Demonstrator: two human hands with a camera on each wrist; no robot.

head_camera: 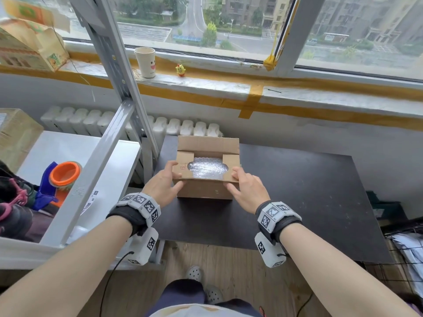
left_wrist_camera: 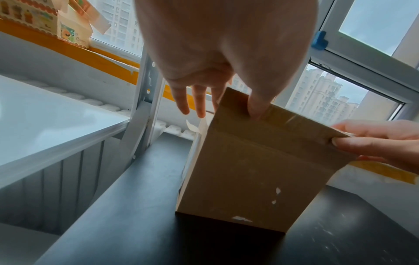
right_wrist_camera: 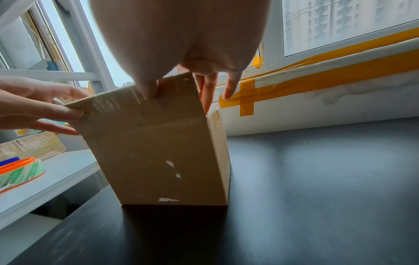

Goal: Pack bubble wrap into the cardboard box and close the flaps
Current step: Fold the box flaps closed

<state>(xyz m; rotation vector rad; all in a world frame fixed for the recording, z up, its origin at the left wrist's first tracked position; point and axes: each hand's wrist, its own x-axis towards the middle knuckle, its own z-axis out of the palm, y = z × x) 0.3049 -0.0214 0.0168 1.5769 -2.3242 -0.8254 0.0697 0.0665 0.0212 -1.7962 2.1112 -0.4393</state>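
Observation:
A brown cardboard box [head_camera: 206,191] stands on the black table [head_camera: 297,191], close to its far left corner. Bubble wrap [head_camera: 207,168] shows through the top opening between the two short side flaps, which lie folded inward. The far flap [head_camera: 208,144] stands up. My left hand [head_camera: 178,173] pinches the left corner of the near flap [left_wrist_camera: 272,125], thumb on its outer face. My right hand [head_camera: 231,178] pinches the right corner of the same flap [right_wrist_camera: 136,107] the same way. The flap leans inward over the opening.
A white shelf [head_camera: 68,147] with a slanted metal post [head_camera: 114,65] adjoins the table's left side; an orange tape roll [head_camera: 65,173] lies on it. A paper cup [head_camera: 145,62] and a yellow toy [head_camera: 180,70] sit on the windowsill. A wire basket [head_camera: 407,248] stands at right.

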